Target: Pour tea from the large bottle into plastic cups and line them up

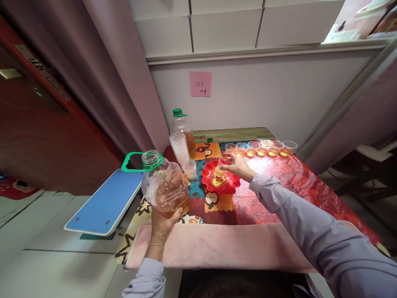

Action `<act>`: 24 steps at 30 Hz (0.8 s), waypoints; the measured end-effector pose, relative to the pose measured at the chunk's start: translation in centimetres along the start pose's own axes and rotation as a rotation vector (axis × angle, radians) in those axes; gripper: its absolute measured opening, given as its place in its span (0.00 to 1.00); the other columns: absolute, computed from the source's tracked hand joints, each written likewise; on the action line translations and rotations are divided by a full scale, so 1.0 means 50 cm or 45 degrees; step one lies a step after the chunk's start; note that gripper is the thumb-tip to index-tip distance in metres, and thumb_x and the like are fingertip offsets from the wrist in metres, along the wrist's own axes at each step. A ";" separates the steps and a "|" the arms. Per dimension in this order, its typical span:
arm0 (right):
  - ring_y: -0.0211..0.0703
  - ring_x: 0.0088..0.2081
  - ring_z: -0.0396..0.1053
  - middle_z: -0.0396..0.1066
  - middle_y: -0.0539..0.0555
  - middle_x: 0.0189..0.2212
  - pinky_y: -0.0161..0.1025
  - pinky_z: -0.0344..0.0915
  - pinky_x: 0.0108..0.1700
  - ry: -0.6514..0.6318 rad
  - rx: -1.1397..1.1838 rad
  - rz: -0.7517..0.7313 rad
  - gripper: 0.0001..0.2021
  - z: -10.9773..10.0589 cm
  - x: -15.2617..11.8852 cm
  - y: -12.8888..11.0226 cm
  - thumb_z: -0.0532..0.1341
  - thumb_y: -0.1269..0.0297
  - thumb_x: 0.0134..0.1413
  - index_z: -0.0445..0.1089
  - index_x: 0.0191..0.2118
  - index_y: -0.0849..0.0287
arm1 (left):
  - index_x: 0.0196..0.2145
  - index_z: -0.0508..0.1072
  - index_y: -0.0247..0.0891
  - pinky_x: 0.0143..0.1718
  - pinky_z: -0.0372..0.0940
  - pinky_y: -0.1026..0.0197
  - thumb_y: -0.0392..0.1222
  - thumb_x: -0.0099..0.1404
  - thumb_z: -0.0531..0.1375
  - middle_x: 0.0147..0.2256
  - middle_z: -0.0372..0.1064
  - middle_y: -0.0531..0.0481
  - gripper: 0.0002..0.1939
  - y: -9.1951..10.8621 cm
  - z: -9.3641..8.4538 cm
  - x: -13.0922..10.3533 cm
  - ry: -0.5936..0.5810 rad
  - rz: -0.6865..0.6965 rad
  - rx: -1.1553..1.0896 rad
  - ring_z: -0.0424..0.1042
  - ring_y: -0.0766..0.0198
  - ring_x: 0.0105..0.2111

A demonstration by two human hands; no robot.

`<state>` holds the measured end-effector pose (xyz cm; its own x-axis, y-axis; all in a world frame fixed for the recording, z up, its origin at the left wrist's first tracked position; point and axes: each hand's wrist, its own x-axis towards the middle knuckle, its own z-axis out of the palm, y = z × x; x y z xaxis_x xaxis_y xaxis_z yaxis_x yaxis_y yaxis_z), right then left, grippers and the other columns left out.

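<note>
My left hand (pixel 166 225) grips the lower part of a big clear plastic jug (pixel 169 186), which is uncapped, has a green handle (pixel 132 161) and is partly filled with amber liquid. The jug leans slightly. At the red scalloped plate (pixel 214 188), the fingers of my right hand (pixel 237 166) are closed around a clear plastic cup (pixel 220 169) holding some amber liquid. Several similar cups (pixel 262 150) with amber liquid stand in a row behind and to the right. A stack of clear cups (pixel 179 147) and a separate short clear cup (pixel 190 169) are between jug and plate.
A second jug (pixel 190 142) with a green cap stands at the back left. A small green cap (pixel 210 140) lies near the table's far edge. Along the front edge lies a pink towel (pixel 229 246). A blue board (pixel 104 205) juts out on the left.
</note>
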<state>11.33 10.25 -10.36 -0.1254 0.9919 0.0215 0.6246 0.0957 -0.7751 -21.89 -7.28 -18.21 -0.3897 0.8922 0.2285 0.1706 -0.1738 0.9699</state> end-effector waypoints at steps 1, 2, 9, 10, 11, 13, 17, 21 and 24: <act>0.56 0.49 0.84 0.85 0.65 0.52 0.48 0.80 0.50 0.016 0.097 0.045 0.37 -0.017 0.000 0.010 0.79 0.53 0.56 0.73 0.67 0.63 | 0.59 0.80 0.39 0.67 0.73 0.32 0.53 0.49 0.82 0.54 0.85 0.37 0.42 0.006 0.001 0.001 0.004 0.000 0.005 0.83 0.35 0.58; 0.54 0.47 0.84 0.84 0.66 0.52 0.47 0.80 0.48 0.032 0.171 0.083 0.38 -0.038 0.000 0.023 0.80 0.54 0.55 0.73 0.67 0.65 | 0.58 0.80 0.39 0.68 0.72 0.32 0.53 0.49 0.83 0.53 0.85 0.37 0.41 0.012 0.002 0.001 0.004 -0.001 0.009 0.83 0.34 0.58; 0.59 0.48 0.83 0.84 0.70 0.52 0.49 0.80 0.47 0.337 0.103 0.240 0.41 -0.255 -0.036 0.187 0.85 0.52 0.44 0.78 0.62 0.67 | 0.54 0.82 0.41 0.71 0.69 0.30 0.52 0.47 0.84 0.52 0.85 0.39 0.39 0.014 0.004 0.006 0.025 -0.021 0.000 0.82 0.34 0.58; 0.61 0.49 0.83 0.84 0.70 0.51 0.50 0.80 0.49 0.390 0.004 0.282 0.39 -0.289 -0.041 0.213 0.84 0.52 0.45 0.78 0.61 0.66 | 0.53 0.82 0.41 0.71 0.68 0.29 0.53 0.46 0.84 0.51 0.86 0.39 0.38 0.010 0.004 0.007 0.042 -0.023 0.012 0.82 0.34 0.58; 0.63 0.50 0.83 0.84 0.69 0.51 0.51 0.78 0.51 0.438 -0.108 0.336 0.38 -0.322 -0.044 0.238 0.84 0.53 0.47 0.79 0.60 0.66 | 0.52 0.83 0.41 0.72 0.66 0.28 0.53 0.45 0.84 0.50 0.86 0.40 0.37 0.007 0.004 0.008 0.072 -0.023 0.022 0.82 0.33 0.58; 0.66 0.53 0.82 0.84 0.70 0.52 0.53 0.75 0.54 0.517 -0.323 0.454 0.36 -0.383 -0.047 0.279 0.83 0.54 0.50 0.78 0.61 0.67 | 0.49 0.83 0.42 0.73 0.63 0.26 0.54 0.44 0.84 0.47 0.86 0.40 0.36 0.003 0.004 0.010 0.121 -0.027 0.049 0.81 0.31 0.59; 0.67 0.56 0.81 0.82 0.77 0.56 0.49 0.69 0.51 0.585 -0.567 0.596 0.38 -0.471 -0.040 0.327 0.81 0.53 0.55 0.75 0.66 0.71 | 0.51 0.82 0.43 0.75 0.59 0.27 0.55 0.44 0.83 0.50 0.85 0.40 0.37 0.007 -0.002 0.013 0.098 -0.031 0.113 0.78 0.31 0.61; 0.61 0.59 0.79 0.79 0.84 0.58 0.47 0.62 0.47 0.594 -0.598 0.608 0.42 -0.505 -0.028 0.346 0.74 0.47 0.64 0.70 0.71 0.78 | 0.51 0.82 0.43 0.77 0.57 0.28 0.57 0.46 0.82 0.52 0.84 0.40 0.36 0.007 -0.008 0.014 0.081 0.000 0.183 0.77 0.31 0.63; 0.62 0.63 0.77 0.77 0.84 0.61 0.47 0.62 0.50 0.589 -0.590 0.632 0.44 -0.507 -0.015 0.355 0.73 0.45 0.66 0.67 0.73 0.78 | 0.49 0.83 0.44 0.76 0.58 0.27 0.60 0.45 0.81 0.49 0.84 0.40 0.36 -0.004 -0.011 0.016 0.143 0.003 0.238 0.78 0.31 0.60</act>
<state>42.05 13.34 -8.14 0.5164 0.8524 0.0814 0.7913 -0.4387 -0.4258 -22.72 -6.75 -18.15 -0.4856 0.8381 0.2486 0.3321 -0.0862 0.9393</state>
